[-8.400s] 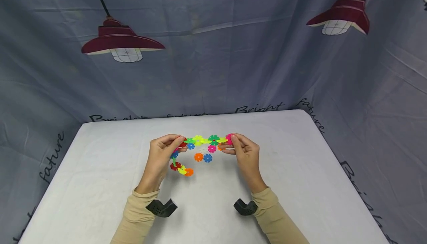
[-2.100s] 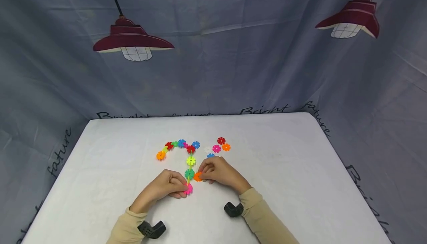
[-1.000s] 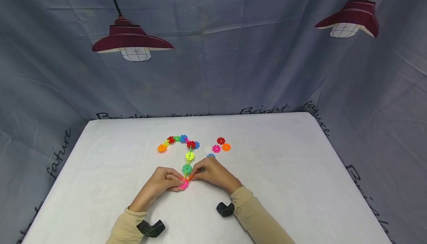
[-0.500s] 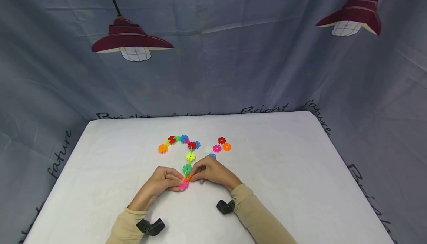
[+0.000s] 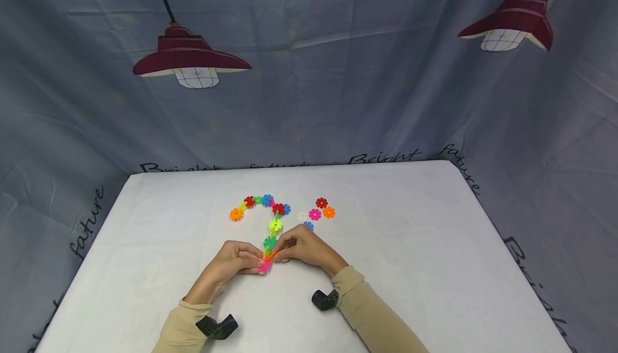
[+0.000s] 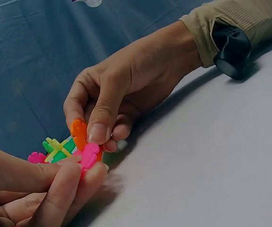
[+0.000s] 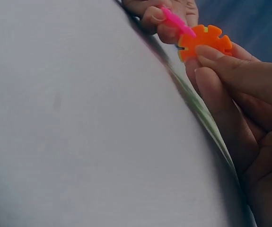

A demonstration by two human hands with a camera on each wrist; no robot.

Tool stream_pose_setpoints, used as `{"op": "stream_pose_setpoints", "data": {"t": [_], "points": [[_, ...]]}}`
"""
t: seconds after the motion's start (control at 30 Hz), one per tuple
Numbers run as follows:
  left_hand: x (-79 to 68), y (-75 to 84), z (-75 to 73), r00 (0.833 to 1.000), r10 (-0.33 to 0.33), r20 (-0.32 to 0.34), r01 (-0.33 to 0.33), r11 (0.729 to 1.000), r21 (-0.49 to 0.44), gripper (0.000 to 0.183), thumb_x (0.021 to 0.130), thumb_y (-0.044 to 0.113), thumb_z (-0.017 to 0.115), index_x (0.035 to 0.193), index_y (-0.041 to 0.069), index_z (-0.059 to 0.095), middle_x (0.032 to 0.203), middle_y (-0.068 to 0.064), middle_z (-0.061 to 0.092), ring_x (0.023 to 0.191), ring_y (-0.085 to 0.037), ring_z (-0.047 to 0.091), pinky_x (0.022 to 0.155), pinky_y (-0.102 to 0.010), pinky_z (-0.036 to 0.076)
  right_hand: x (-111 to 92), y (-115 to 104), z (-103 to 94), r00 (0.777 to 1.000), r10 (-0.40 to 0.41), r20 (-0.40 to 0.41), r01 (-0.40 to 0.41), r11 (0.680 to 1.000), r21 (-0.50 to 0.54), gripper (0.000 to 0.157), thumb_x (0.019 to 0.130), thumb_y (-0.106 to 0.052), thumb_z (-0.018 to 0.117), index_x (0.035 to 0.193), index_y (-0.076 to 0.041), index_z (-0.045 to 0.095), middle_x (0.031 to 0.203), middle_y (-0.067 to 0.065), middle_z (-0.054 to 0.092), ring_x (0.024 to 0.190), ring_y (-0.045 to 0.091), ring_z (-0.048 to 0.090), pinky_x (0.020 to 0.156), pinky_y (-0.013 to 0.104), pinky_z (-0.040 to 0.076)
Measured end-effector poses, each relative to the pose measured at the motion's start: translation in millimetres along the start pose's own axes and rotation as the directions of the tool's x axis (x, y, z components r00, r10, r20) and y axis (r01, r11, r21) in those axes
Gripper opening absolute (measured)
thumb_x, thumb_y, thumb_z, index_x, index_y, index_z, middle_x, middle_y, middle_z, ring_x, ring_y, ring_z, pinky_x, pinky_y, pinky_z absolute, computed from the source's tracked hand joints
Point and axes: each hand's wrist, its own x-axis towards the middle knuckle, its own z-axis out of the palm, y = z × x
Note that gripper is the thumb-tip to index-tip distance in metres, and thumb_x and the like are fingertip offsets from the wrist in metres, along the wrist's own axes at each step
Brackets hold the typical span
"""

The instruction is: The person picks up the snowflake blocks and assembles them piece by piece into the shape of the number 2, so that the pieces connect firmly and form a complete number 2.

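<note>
A chain of coloured, notched interlocking discs curves across the table, with a yellow disc [image 5: 276,225] and a green disc [image 5: 270,242] in its near part. At its near end, my left hand [image 5: 232,260] pinches a pink disc [image 5: 264,268]. My right hand [image 5: 306,248] pinches an orange disc [image 7: 206,41] between thumb and fingers. In the right wrist view the rim of the orange disc meets the pink disc [image 7: 176,21], the two standing crosswise. How deep their notches fit is hidden. The left wrist view shows both thumbs close to the joint.
Right of the chain lie loose discs: red [image 5: 321,203], orange [image 5: 329,212], pink [image 5: 315,214], blue [image 5: 308,226] and a pale one [image 5: 302,216]. The chain's far end is an orange disc [image 5: 236,214]. Grey printed cloth [image 5: 299,117] hangs behind the white table [image 5: 410,267].
Earlier both hands held the chain up; it now lies on the table. The right hand has brought the orange disc from beside the green disc against the pink one. The last half second shows only slight movement.
</note>
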Motion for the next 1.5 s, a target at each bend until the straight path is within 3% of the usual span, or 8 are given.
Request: {"op": "stream_pose_setpoints", "data": {"t": [0.5, 0.7, 0.83, 0.97, 1.1, 1.2, 1.27, 1.5], "points": [[2.5, 0.8, 0.7, 0.998, 0.026, -0.065, -0.022, 0.998, 0.056, 0.024, 0.094, 0.0, 0.071, 0.109, -0.018, 0.067, 0.087, -0.005, 0.08, 0.079, -0.007, 0.075, 0.075, -0.025, 0.063, -4.5, -1.6, -3.3, 0.994, -0.067, -0.089, 0.046, 0.975, -0.215, 0.01, 0.087, -0.018, 0.084, 0.097, -0.017, 0.083, 0.09, -0.005, 0.08, 0.077, 0.003, 0.07, 0.07, 0.021, 0.058], [0.8, 1.8, -5.7, 0.988, 0.043, -0.146, -0.032, 0.997, 0.077, 0.028, 0.094, 0.003, 0.072, 0.113, -0.018, 0.065, 0.086, -0.002, 0.08, 0.077, -0.005, 0.074, 0.074, -0.024, 0.063, 0.1, 2.3, -15.3, 0.962, -0.1, -0.253, 0.01, 0.942, -0.336, 0.011, 0.093, -0.018, 0.078, 0.103, -0.018, 0.081, 0.086, -0.005, 0.075, 0.064, 0.006, 0.064, 0.059, 0.022, 0.053], [0.5, 2.3, -7.2, 0.988, 0.043, -0.149, -0.028, 0.994, 0.101, 0.031, 0.095, 0.006, 0.073, 0.114, -0.016, 0.064, 0.088, -0.003, 0.079, 0.077, -0.006, 0.074, 0.072, -0.024, 0.063, 8.3, -1.4, -20.7, 0.928, -0.129, -0.348, -0.048, 0.888, -0.458, 0.024, 0.1, -0.018, 0.069, 0.123, -0.014, 0.075, 0.117, 0.002, 0.076, 0.09, 0.017, 0.073, 0.081, 0.032, 0.061], [1.0, 2.5, -6.6, 0.988, 0.031, -0.149, -0.015, 0.994, 0.107, 0.032, 0.094, 0.008, 0.074, 0.115, -0.014, 0.065, 0.088, -0.004, 0.079, 0.077, -0.008, 0.075, 0.071, -0.024, 0.063, 18.6, -8.8, -21.6, 0.939, -0.088, -0.332, -0.134, 0.796, -0.59, 0.038, 0.104, -0.021, 0.063, 0.141, -0.013, 0.064, 0.149, 0.003, 0.061, 0.138, 0.022, 0.058, 0.115, 0.042, 0.048], [1.6, 1.9, -7.0, 0.991, 0.033, -0.126, -0.02, 0.994, 0.103, 0.035, 0.094, 0.007, 0.074, 0.118, -0.015, 0.063, 0.088, -0.004, 0.08, 0.078, -0.009, 0.076, 0.072, -0.024, 0.063, 26.3, -14.9, -19.4, 0.949, -0.059, -0.311, -0.178, 0.714, -0.678, 0.039, 0.103, -0.02, 0.065, 0.141, -0.011, 0.064, 0.147, 0.005, 0.062, 0.136, 0.024, 0.06, 0.112, 0.044, 0.051], [2.0, 1.4, -7.9, 0.993, 0.034, -0.11, -0.023, 0.995, 0.1, 0.036, 0.094, 0.008, 0.074, 0.118, -0.015, 0.062, 0.089, -0.005, 0.08, 0.079, -0.009, 0.077, 0.072, -0.023, 0.063, 28.7, -16.9, -16.6, 0.943, -0.088, -0.321, -0.179, 0.68, -0.711, 0.033, 0.099, -0.018, 0.071, 0.131, -0.009, 0.07, 0.135, 0.005, 0.069, 0.123, 0.023, 0.068, 0.103, 0.042, 0.057], [2.0, 0.9, -8.4, 0.993, 0.036, -0.109, -0.026, 0.995, 0.098, 0.035, 0.094, 0.008, 0.075, 0.117, -0.015, 0.063, 0.089, -0.005, 0.08, 0.079, -0.008, 0.077, 0.072, -0.023, 0.063, 29.1, -17.0, -14.5, 0.938, -0.1, -0.332, -0.177, 0.686, -0.706, 0.028, 0.097, -0.018, 0.073, 0.124, -0.009, 0.073, 0.128, 0.005, 0.071, 0.116, 0.023, 0.071, 0.098, 0.04, 0.059], [1.6, -1.9, -7.3, 0.992, 0.063, -0.109, -0.049, 0.991, 0.125, 0.033, 0.093, 0.006, 0.076, 0.115, -0.014, 0.063, 0.087, -0.006, 0.08, 0.077, -0.008, 0.076, 0.07, -0.021, 0.062, 23.9, -17.0, -10.0, 0.901, 0.014, -0.434, -0.267, 0.805, -0.529, 0.027, 0.09, -0.012, 0.081, 0.116, -0.007, 0.075, 0.108, 0.007, 0.071, 0.099, 0.02, 0.066, 0.094, 0.034, 0.058]]}}
